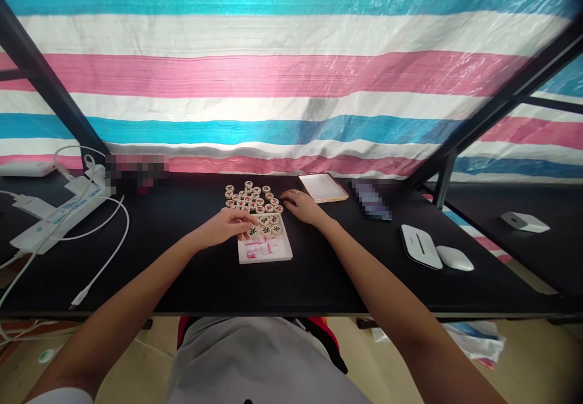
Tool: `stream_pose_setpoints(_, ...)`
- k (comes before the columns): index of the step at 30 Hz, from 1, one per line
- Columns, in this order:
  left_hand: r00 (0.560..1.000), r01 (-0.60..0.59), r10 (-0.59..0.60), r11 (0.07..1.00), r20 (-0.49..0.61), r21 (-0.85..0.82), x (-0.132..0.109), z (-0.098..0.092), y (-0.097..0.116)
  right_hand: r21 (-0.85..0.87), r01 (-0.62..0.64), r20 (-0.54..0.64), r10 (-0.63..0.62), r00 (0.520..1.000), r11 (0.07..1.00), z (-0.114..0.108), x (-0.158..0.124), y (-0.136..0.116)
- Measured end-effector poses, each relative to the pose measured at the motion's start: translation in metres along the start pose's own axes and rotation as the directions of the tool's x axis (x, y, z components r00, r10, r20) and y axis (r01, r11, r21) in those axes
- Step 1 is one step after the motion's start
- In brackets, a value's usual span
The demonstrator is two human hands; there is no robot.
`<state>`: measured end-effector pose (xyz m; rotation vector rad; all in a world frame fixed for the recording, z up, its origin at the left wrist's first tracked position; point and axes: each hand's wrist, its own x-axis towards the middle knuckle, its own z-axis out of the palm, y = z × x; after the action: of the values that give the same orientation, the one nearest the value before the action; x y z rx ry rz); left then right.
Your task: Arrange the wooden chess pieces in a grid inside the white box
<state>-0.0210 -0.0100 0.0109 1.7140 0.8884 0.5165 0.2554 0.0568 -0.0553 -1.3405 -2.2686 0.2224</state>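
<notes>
A shallow white tray [286, 251] lies on the black table, with red marks on its floor. Several round Chinese chess pieces [266, 229] sit in rows in its far part. My left hand [228, 226] reaches over the tray's left edge, its fingers closed at a chess piece [254, 232] with a black character. Beyond the tray, many loose chess pieces [248, 197] with red or black characters lie in a cluster. My right hand [303, 205] rests on the table just right of that cluster, fingers stretched out, with no piece visible in them.
Behind my right hand lies a white box lid [321, 186], with a blurred phone [371, 199] beside it. Farther right are a white flat device [421, 246] and a white mouse [455, 258]. A power strip [59, 215] with white cables takes up the left side. Striped sheeting [282, 76] hangs behind.
</notes>
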Motion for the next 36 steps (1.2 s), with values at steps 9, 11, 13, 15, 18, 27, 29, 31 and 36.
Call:
stream_pose_setpoints(9,0.991,0.128,-0.137,0.938,-0.007,-0.321,0.000,0.019,0.001,0.184,-0.075,0.123,0.053,0.991,0.980,-0.044,-0.015,-0.065)
stream_pose_setpoints(11,0.990,0.099,-0.130,0.927,-0.061,-0.363,0.002,0.023,0.000,0.395,-0.100,0.338,-0.043,0.940,0.913,-0.049,-0.021,-0.087)
stream_pose_setpoints(13,0.987,0.069,-0.121,0.913,-0.105,-0.402,0.003,0.025,-0.002,0.466,-0.119,0.415,-0.098,0.904,0.877,-0.048,-0.026,-0.102)
stream_pose_setpoints(15,0.986,0.050,-0.113,0.906,-0.126,-0.421,0.004,0.025,-0.004,0.434,-0.115,0.388,-0.070,0.919,0.893,-0.045,-0.030,-0.110)
stream_pose_setpoints(18,0.986,0.036,-0.095,0.927,-0.139,-0.375,0.005,0.023,-0.005,0.416,-0.130,0.357,-0.030,0.934,0.900,-0.040,-0.031,-0.110)
stream_pose_setpoints(27,0.992,-0.044,0.056,0.993,-0.114,0.105,0.005,0.023,-0.009,0.442,-0.205,0.420,0.001,0.907,0.873,-0.039,-0.028,-0.103)
stream_pose_setpoints(29,0.989,-0.065,0.090,0.977,-0.119,0.201,0.005,0.024,-0.008,0.425,-0.177,0.424,-0.023,0.905,0.888,-0.037,-0.028,-0.103)
stream_pose_setpoints(31,0.972,-0.102,0.172,0.925,-0.163,0.365,0.002,0.020,-0.004,0.396,-0.140,0.405,-0.036,0.913,0.908,-0.035,-0.029,-0.102)
stream_pose_setpoints(36,0.998,-0.019,0.049,0.810,-0.035,0.586,-0.012,-0.010,0.011,0.420,-0.098,0.452,-0.115,0.885,0.902,-0.038,-0.030,-0.097)
